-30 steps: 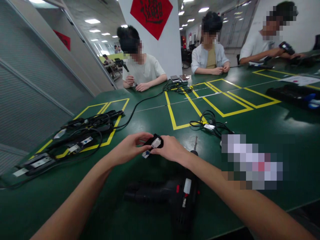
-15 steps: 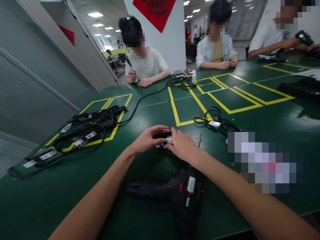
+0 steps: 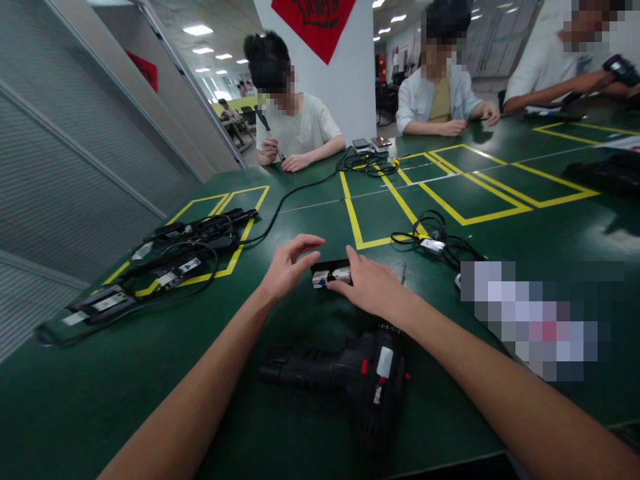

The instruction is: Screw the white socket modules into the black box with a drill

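Observation:
A small black block with white labels [image 3: 324, 279] sits on the table in front of me. My right hand [image 3: 373, 280] grips its right end, thumb at the near side and fingers over the far side, hiding that end. Just left of the block, my left hand [image 3: 293, 267] is open, thumb and fingers apart and holding nothing. Closer to me a black cordless drill [image 3: 345, 373] with red details lies on its side, its handle pointing left. A thin metal bit [image 3: 403, 273] shows beyond my right wrist.
Black devices with cables [image 3: 175, 263] lie on the green table [image 3: 300, 223] at the left. A coiled black cable [image 3: 437, 227] is ahead to the right, near a blurred-out item [image 3: 530, 313]. Yellow tape [image 3: 357, 227] marks the table. Across it sit several people, one seated person [image 3: 300, 120] holding a tool.
My left hand has let go of the block and moved left, opening up. My right hand stays on the block. The view has shifted slightly.

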Tool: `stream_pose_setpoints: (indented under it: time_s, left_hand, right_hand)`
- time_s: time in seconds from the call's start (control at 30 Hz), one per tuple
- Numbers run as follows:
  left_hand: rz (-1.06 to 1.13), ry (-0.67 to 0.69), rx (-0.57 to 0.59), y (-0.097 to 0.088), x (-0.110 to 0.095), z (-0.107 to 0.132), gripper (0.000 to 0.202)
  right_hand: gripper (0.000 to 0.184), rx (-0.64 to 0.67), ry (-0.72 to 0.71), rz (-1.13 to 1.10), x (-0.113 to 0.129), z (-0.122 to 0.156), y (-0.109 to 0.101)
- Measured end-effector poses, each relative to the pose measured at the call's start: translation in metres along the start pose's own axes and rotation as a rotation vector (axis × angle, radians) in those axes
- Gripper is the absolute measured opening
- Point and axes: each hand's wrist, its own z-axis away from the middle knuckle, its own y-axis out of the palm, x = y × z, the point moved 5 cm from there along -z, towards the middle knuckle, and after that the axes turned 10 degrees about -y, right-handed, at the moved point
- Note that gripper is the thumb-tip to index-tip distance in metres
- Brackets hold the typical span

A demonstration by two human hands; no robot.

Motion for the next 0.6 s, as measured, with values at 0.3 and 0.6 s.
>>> stream_pose_setpoints:
  time_s: [0.3, 0.6]
  left_hand:
    - [-0.330, -0.049, 0.329, 0.027, -0.076, 0.092, 0.055]
    - [-0.700, -0.090, 0.461, 0.077, -0.065, 0.128, 0.072]
  right_hand:
    - [0.048, -0.403, 0.176, -0.140, -0.042, -0.007, -0.039]
    - [0.041, -0.575, 0.256, -0.306, -0.068, -0.007, -0.042]
